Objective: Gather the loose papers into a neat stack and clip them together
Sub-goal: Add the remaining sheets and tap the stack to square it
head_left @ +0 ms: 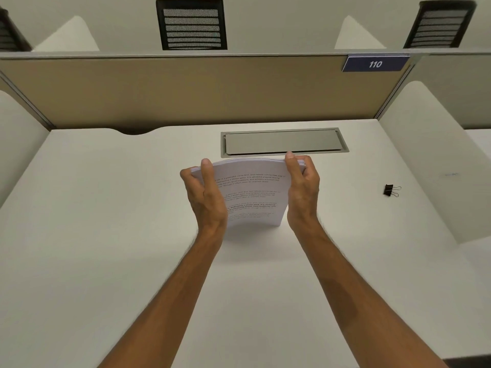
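A stack of printed white papers (252, 193) stands upright on its bottom edge on the white desk (106, 235), bowed slightly toward me. My left hand (206, 197) grips its left side with the thumb on the front page. My right hand (301, 192) grips the right side the same way. A black binder clip (390, 190) with silver handles lies on the desk far to the right, apart from both hands.
A grey cable hatch (284, 142) is set into the desk just behind the papers. A tan partition (186, 91) with a blue "110" sign (375, 64) closes the back. White side dividers (430, 160) flank the desk. Black chairs (191, 23) stand beyond.
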Available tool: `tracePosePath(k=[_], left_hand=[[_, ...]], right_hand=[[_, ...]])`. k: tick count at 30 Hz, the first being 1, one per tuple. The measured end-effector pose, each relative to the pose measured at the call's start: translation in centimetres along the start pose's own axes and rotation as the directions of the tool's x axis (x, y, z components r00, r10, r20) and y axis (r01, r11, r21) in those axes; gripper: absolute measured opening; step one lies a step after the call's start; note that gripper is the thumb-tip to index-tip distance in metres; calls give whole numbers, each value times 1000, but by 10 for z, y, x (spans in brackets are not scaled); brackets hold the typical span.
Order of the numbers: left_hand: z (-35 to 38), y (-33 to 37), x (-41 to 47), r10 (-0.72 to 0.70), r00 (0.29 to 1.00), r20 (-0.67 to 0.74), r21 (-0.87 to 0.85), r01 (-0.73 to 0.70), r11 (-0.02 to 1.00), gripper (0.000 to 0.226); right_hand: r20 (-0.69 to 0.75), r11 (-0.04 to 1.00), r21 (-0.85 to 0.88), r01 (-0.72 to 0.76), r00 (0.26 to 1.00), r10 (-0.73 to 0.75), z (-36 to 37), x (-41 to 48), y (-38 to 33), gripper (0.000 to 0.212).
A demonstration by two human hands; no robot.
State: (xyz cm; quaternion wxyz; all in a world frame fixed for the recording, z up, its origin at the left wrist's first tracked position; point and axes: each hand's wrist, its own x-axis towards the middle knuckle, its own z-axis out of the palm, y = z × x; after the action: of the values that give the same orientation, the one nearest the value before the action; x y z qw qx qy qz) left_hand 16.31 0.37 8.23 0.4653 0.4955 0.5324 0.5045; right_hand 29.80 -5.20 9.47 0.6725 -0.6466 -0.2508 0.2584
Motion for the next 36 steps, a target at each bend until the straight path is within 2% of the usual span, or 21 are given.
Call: tracePosePath(k=[3,5,8,11,14,18,22,29,36], left_hand=[[-12,-12,-4,11,989,149,-70,0,998,29],[-22,-23,-7,1,982,191,-56,10,998,24],[-34,-40,-9,52,980,190,153,-82,985,14],[-48,-52,-6,119,971,207,378,-192,906,15],[-59,-58,3,176,960,219,480,-263,837,18],[-65,-61,14,211,947,242,476,-305,825,15],[-72,-62,11,241,938,249,449,-332,830,13],[-76,-75,2,109,968,227,388,-192,901,12],[-76,-66,-9,84,980,181,283,-134,950,19]], right_hand=[[111,999,-22,32,993,-29,-10,-1,6,32],[160,990,-128,52,987,-31,-18,-2,13,35],[149,944,-316,101,987,-56,-28,-3,20,30],[172,881,-452,139,983,-67,-38,0,24,28],[190,842,-507,185,977,-100,-44,1,26,29],[208,838,-493,234,967,-148,-47,1,23,32],[225,844,-483,232,965,-136,-51,-4,23,31],[254,842,-517,153,967,-20,-54,-13,40,30],[235,844,-515,149,972,-28,-56,-15,44,32]])
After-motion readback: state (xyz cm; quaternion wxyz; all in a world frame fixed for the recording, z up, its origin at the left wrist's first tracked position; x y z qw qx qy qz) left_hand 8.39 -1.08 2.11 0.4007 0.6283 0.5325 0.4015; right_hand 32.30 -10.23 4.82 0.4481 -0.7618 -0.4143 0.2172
